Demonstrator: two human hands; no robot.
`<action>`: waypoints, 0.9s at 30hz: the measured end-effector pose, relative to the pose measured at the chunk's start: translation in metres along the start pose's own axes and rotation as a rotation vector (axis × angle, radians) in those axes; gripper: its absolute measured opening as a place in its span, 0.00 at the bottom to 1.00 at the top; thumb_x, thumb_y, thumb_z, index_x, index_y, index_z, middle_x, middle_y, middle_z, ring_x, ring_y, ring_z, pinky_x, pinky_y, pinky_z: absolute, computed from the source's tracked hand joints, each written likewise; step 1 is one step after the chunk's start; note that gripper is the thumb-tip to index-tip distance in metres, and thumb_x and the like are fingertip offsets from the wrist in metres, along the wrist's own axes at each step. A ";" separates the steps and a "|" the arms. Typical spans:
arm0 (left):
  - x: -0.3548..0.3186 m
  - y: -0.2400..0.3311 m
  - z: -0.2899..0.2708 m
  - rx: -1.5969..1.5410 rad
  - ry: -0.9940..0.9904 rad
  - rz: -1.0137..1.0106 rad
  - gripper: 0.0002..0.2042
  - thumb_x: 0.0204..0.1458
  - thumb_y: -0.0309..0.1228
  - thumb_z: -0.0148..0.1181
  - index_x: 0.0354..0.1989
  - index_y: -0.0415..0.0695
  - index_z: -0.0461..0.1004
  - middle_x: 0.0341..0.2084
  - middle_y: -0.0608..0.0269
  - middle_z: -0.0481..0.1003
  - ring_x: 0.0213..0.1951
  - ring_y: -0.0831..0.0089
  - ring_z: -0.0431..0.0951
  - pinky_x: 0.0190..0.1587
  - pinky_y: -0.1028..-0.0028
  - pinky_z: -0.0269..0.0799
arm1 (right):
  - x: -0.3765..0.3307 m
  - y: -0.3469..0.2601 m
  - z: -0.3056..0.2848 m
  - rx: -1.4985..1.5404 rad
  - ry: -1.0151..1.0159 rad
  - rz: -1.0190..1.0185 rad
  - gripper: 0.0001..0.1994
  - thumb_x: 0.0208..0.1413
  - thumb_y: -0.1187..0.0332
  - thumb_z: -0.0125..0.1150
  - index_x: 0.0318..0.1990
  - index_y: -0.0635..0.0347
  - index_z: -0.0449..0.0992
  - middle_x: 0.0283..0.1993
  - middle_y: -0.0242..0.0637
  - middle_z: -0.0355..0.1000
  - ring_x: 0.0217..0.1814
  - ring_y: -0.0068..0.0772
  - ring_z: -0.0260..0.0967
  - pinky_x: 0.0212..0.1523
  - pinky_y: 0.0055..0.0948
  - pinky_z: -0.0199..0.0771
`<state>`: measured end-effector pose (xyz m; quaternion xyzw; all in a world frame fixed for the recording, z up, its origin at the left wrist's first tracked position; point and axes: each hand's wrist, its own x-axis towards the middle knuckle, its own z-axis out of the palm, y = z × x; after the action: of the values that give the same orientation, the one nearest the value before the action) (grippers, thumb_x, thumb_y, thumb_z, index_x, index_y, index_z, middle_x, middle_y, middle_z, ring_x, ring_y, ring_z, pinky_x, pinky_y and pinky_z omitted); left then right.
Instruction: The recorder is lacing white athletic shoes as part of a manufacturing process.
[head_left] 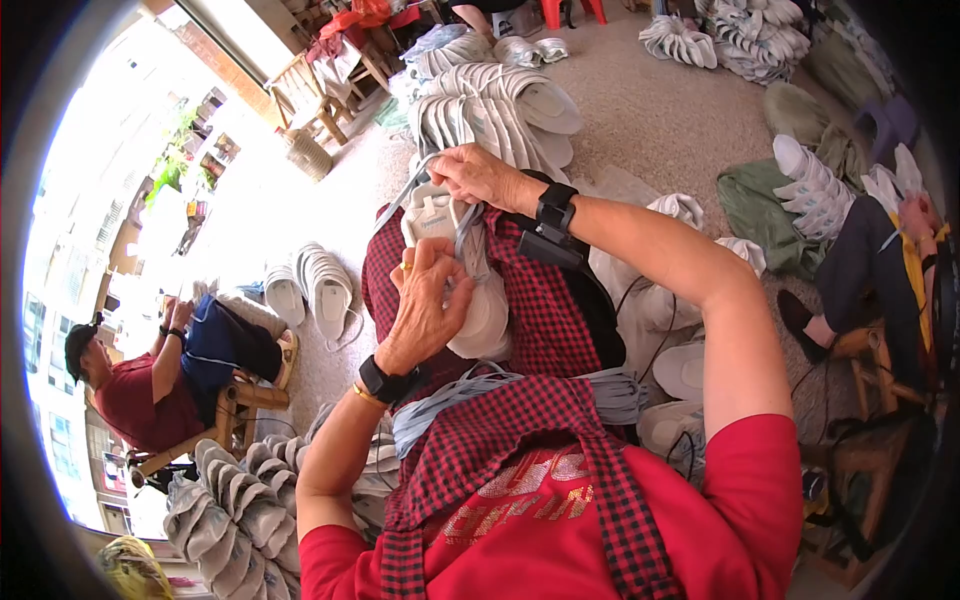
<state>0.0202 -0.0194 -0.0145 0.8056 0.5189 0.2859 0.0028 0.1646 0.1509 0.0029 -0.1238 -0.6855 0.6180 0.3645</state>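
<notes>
Here, both hands [455,250] pinch the shoe's [470,290] lace [466,232].

At the centre of the frame a white shoe [470,270] lies on the person's lap, over a red checked apron [545,310]. The left hand [428,300] presses on the shoe, its fingers [455,262] pinching a pale blue lace [468,235]. Just above, the right hand [478,175] pulls another stretch of the lace taut toward the upper left. A bundle of pale blue laces [470,390] crosses the lap below. Stacked white shoes [500,110] fill the floor [650,110] above, and grey soles [235,500] pile at lower left. 1 seated person [150,370] is at the left edge, another [880,250] at the right.
</notes>
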 end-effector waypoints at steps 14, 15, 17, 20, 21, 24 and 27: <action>-0.058 0.034 -0.004 -0.041 -0.034 0.105 0.20 0.45 0.23 0.67 0.48 0.34 0.74 0.49 0.52 0.71 0.52 0.52 0.71 0.57 0.60 0.68 | 0.037 0.010 -0.011 -0.647 -0.044 -0.461 0.10 0.61 0.69 0.51 0.30 0.64 0.71 0.20 0.35 0.65 0.19 0.31 0.65 0.20 0.31 0.64; -0.056 0.034 -0.002 -0.041 -0.048 0.123 0.21 0.45 0.22 0.66 0.49 0.32 0.73 0.49 0.51 0.70 0.53 0.51 0.70 0.57 0.60 0.68 | 0.049 0.010 -0.009 -1.087 -0.069 -0.987 0.10 0.62 0.69 0.50 0.30 0.63 0.70 0.22 0.39 0.67 0.20 0.38 0.66 0.21 0.36 0.66; -0.060 0.031 0.004 -0.051 -0.048 0.091 0.21 0.45 0.22 0.65 0.50 0.32 0.73 0.49 0.51 0.70 0.53 0.51 0.70 0.57 0.60 0.68 | 0.079 -0.018 0.012 -1.274 -0.101 -0.977 0.08 0.58 0.71 0.51 0.29 0.65 0.69 0.25 0.48 0.68 0.26 0.52 0.71 0.28 0.45 0.71; -0.055 0.027 0.012 -0.068 -0.053 0.113 0.20 0.44 0.21 0.64 0.49 0.33 0.73 0.49 0.51 0.70 0.53 0.51 0.70 0.57 0.60 0.68 | 0.130 -0.091 0.015 -1.436 0.041 -1.149 0.07 0.58 0.71 0.52 0.29 0.64 0.70 0.25 0.46 0.68 0.26 0.50 0.71 0.27 0.41 0.72; -0.054 0.026 0.013 -0.060 -0.032 0.125 0.20 0.43 0.20 0.64 0.49 0.33 0.74 0.49 0.51 0.70 0.54 0.51 0.70 0.57 0.60 0.68 | 0.138 -0.099 0.019 -1.462 0.066 -1.322 0.07 0.57 0.71 0.52 0.30 0.65 0.70 0.27 0.47 0.69 0.27 0.51 0.72 0.28 0.43 0.71; -0.055 0.021 0.007 -0.153 -0.015 0.108 0.16 0.45 0.19 0.63 0.45 0.35 0.77 0.43 0.51 0.74 0.48 0.53 0.75 0.52 0.61 0.71 | 0.124 -0.085 0.053 -1.283 0.001 -1.093 0.09 0.55 0.69 0.53 0.28 0.65 0.73 0.26 0.49 0.72 0.29 0.50 0.75 0.31 0.46 0.75; -0.053 0.012 -0.004 -0.335 0.127 -0.053 0.10 0.49 0.18 0.62 0.40 0.37 0.80 0.34 0.53 0.77 0.38 0.56 0.79 0.47 0.63 0.74 | 0.088 -0.088 0.058 -1.081 -0.136 -0.697 0.15 0.61 0.64 0.46 0.29 0.66 0.73 0.28 0.51 0.73 0.34 0.54 0.73 0.38 0.45 0.70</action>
<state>0.0130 -0.0701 -0.0318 0.7602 0.4840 0.4187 0.1116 0.0892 0.1433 0.1178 -0.0207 -0.9216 0.0375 0.3857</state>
